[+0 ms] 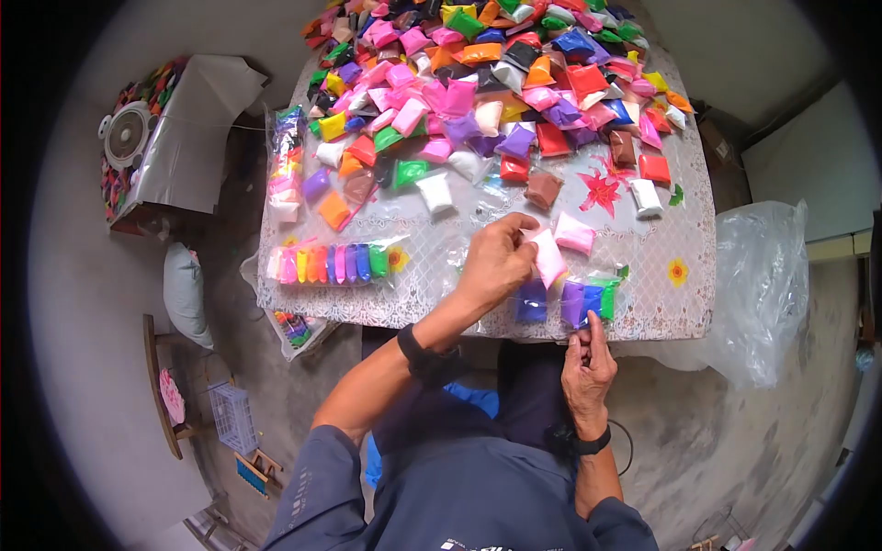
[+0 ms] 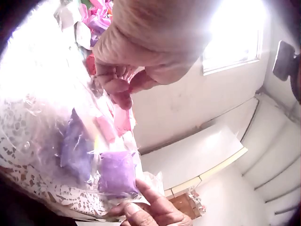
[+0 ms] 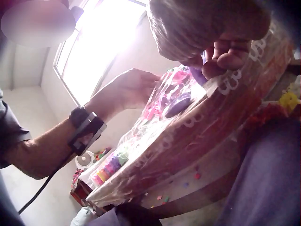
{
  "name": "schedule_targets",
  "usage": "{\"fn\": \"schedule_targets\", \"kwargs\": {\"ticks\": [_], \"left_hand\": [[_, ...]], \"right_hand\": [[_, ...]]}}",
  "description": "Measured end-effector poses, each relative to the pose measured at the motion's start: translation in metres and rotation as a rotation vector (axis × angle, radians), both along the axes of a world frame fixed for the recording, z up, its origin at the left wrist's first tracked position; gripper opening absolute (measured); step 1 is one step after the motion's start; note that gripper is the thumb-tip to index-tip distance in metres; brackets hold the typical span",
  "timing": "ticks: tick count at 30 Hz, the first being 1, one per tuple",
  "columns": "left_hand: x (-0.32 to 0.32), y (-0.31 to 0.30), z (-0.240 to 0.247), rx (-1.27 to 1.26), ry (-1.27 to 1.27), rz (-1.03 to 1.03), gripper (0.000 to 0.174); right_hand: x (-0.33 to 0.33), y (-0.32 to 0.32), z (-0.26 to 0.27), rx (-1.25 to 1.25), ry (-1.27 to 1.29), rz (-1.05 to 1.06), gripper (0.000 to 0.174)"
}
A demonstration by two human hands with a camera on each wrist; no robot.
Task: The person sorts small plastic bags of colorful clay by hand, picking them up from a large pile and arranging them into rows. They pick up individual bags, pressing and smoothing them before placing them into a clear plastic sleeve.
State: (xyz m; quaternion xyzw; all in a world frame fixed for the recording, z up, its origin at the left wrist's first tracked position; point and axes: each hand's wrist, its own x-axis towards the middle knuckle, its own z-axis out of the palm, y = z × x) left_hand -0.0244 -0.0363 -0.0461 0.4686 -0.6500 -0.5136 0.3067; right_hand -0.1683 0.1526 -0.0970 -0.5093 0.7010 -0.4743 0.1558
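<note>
Presently, a covered table [image 1: 648, 243] is bearing a broad heap of coloured packets [image 1: 441, 101] across its far side. Clear plastic sheeting [image 1: 758, 289] is hanging beside its right edge. A clear-bagged row of packets [image 1: 335, 264] is lying on the left, near the front. The left hand [image 1: 496, 264] is pinching a pale pink packet [image 1: 550, 261] between thumb and forefinger, above the near part of the table. The right hand [image 1: 589, 369] is touching a purple packet [image 1: 571, 305] and a blue packet [image 1: 591, 297] at the front edge; whether it is gripping them cannot be determined. A green packet [image 1: 609, 297] is sitting just beside the blue one.
</note>
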Motion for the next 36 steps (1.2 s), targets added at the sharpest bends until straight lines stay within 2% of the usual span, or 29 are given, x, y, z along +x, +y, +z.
{"fn": "schedule_targets", "kwargs": {"ticks": [1,5,16,23,31,36], "left_hand": [[0.003,-0.001,0.003,0.112,0.124,0.045,0.030],[0.015,-0.007,0.014,0.181,0.216,0.117,0.029],[0.053,-0.033,0.012,0.164,0.227,0.150,0.029],[0.087,-0.044,0.017,0.057,0.006,0.205,0.027],[0.111,-0.045,0.010,0.079,0.090,0.263,0.024],[0.124,-0.047,0.016,0.090,0.000,0.350,0.025]], "right_hand": [[0.000,0.001,-0.001,0.002,0.003,0.004,0.051],[0.000,0.000,0.000,-0.003,0.016,0.005,0.052],[-0.001,0.000,0.002,-0.001,0.041,0.025,0.052],[-0.001,0.000,0.001,-0.005,0.036,0.033,0.052],[-0.002,-0.001,0.002,-0.004,0.015,0.043,0.053],[-0.002,-0.002,0.001,-0.004,0.018,0.037,0.053]]}}
